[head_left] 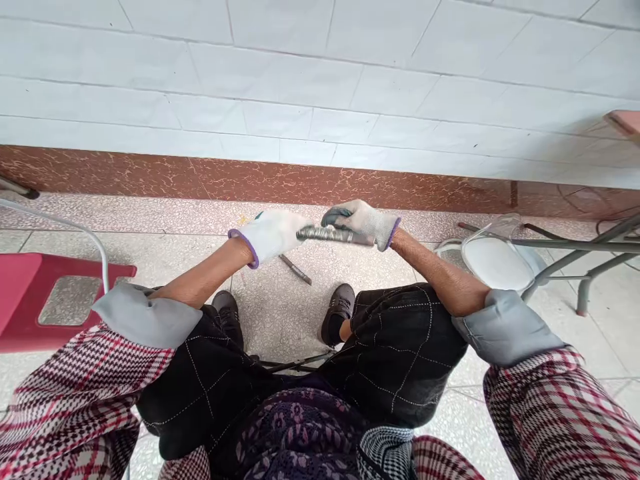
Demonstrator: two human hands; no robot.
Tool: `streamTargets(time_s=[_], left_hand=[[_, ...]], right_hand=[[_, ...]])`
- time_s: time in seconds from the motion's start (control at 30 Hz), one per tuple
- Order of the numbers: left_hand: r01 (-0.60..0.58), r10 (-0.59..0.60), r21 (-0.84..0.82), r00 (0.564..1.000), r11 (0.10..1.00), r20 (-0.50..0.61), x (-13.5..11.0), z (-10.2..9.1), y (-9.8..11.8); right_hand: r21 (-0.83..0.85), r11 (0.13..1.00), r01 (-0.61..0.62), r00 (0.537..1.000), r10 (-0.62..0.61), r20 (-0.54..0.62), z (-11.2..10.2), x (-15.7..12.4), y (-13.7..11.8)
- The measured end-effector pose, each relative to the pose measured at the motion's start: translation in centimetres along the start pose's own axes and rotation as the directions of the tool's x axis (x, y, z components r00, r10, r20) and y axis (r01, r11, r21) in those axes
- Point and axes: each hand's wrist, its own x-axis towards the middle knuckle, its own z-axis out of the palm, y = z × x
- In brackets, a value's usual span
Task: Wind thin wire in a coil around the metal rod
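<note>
Both my hands wear white knitted gloves with purple cuffs. My right hand (pixel 364 223) is closed round a short grey metal rod (pixel 327 234) that looks wound or threaded, held level above my knees. My left hand (pixel 273 233) is closed at the rod's left end, its fingers hidden behind the glove back. I am seated, with my knees in dark trousers and two dark shoes (pixel 339 311) below. A thin metal tool (pixel 296 269) lies on the floor under my hands.
A red plastic stool (pixel 30 287) stands at the left with a bent metal tube over it. At the right stand a white bucket (pixel 495 260) and grey metal frame legs (pixel 585 267). A white tiled wall with a brown skirting runs across ahead.
</note>
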Motion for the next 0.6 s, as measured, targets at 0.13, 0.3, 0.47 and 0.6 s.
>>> streamTargets(time_s=[0.13, 0.3, 0.47, 0.6], left_hand=[[0.044, -0.187, -0.458, 0.944, 0.888, -0.273, 0.4, -1.2, -0.6], [0.217, -0.229, -0.075, 0.943, 0.973, -0.24, 3.5, -1.5, -2.9], [0.168, -0.184, 0.242, 0.982, 0.956, 0.044, 3.1, -0.5, -1.3], [0.082, -0.099, 0.155, 0.989, 0.985, 0.106, 1.3, -0.1, 0.4]], right_hand=[[0.044, 0.999, 0.023, 0.999, -0.025, 0.048, 2.4, -0.8, -0.8], [-0.321, 0.931, 0.172, 0.985, -0.165, 0.047, 4.0, -1.6, -4.7], [-0.453, 0.887, 0.091, 0.989, -0.132, -0.06, 1.9, -1.3, -4.4], [-0.24, 0.971, 0.012, 0.997, -0.031, -0.076, 0.0, -0.4, -1.3]])
